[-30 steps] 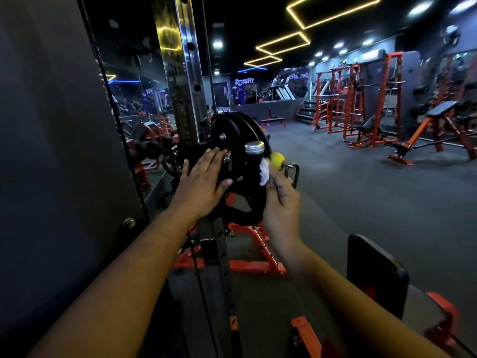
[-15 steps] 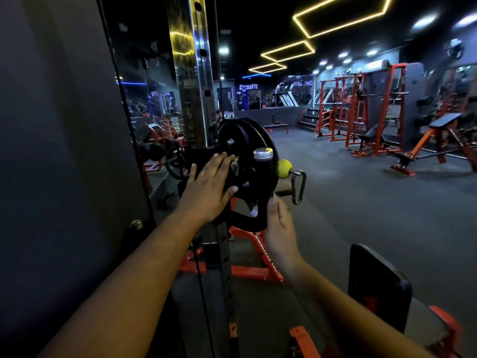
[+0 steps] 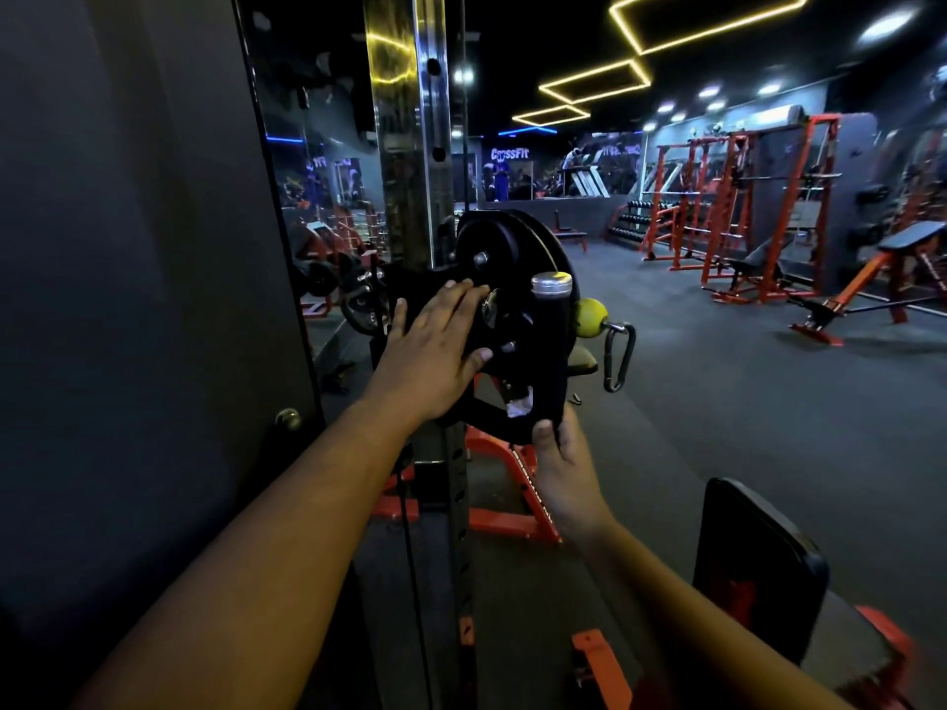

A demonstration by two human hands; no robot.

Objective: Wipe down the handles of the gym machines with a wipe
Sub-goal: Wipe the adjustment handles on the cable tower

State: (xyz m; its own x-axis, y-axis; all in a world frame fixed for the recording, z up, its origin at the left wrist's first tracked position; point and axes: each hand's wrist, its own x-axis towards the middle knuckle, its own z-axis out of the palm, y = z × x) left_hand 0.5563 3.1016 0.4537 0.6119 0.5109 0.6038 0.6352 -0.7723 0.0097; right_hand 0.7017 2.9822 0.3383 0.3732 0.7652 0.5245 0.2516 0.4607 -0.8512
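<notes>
A tall shiny metal post (image 3: 410, 146) stands with a black pulley wheel (image 3: 512, 320) on it. The left hand (image 3: 435, 356) lies flat on the wheel, fingers spread. The right hand (image 3: 563, 468) grips the wheel's bottom edge, pressing the small white wipe (image 3: 518, 407) there

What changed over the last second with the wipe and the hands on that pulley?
The right hand carried the white wipe down from beside the yellow ball to the lower rim of the black pulley housing, which it now grips. The left hand stayed flat on the housing; the carabiner still hangs.
</notes>
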